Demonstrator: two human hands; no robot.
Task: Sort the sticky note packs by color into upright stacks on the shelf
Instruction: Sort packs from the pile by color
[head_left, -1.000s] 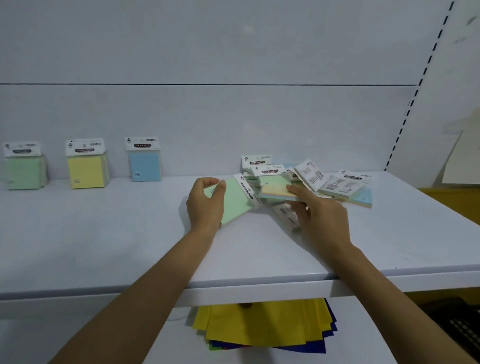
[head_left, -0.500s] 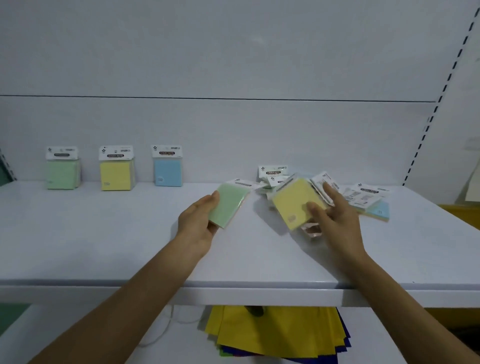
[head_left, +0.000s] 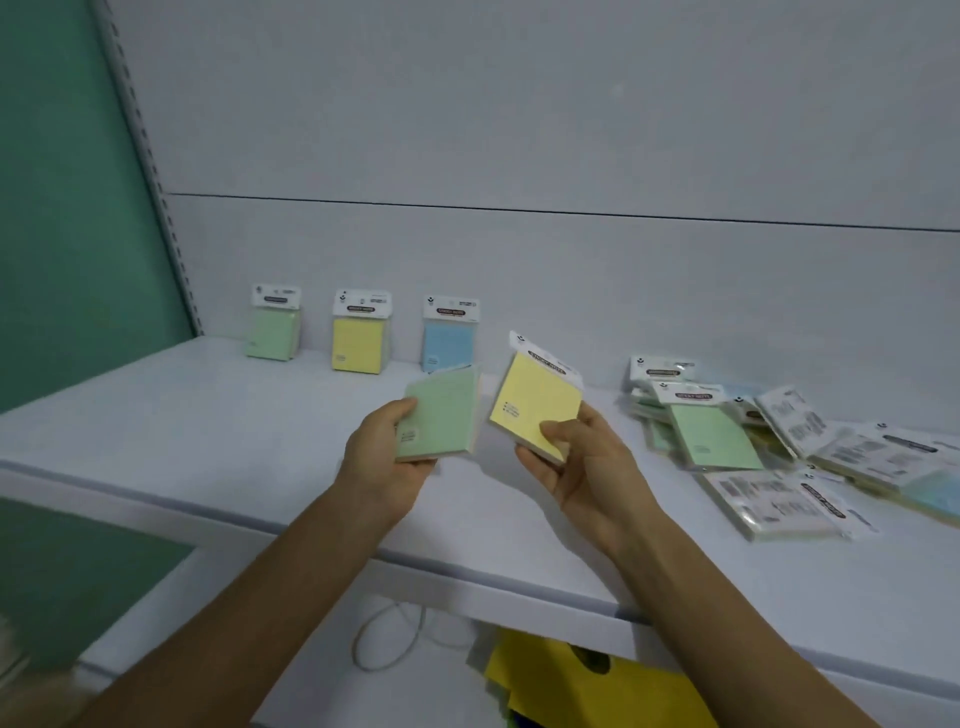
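Note:
My left hand (head_left: 382, 457) grips a green sticky note pack (head_left: 441, 415) above the white shelf (head_left: 208, 415). Just to its right, my right hand (head_left: 582, 462) holds a yellow pack (head_left: 535, 400) by its lower corner, tilted. Against the back wall stand three upright stacks: green (head_left: 274, 332), yellow (head_left: 359, 338) and blue (head_left: 448, 338). A loose pile of packs (head_left: 769, 441) lies on the shelf at the right, some face down.
A green panel (head_left: 62, 208) and a slotted upright (head_left: 150, 171) close off the left end. Yellow sheets (head_left: 582, 680) and a white cable loop (head_left: 389, 639) lie on the lower shelf under the front edge.
Both hands have carried their packs leftward and up, away from the pile and closer to the three stacks. My view has swung left, bringing the green panel into sight.

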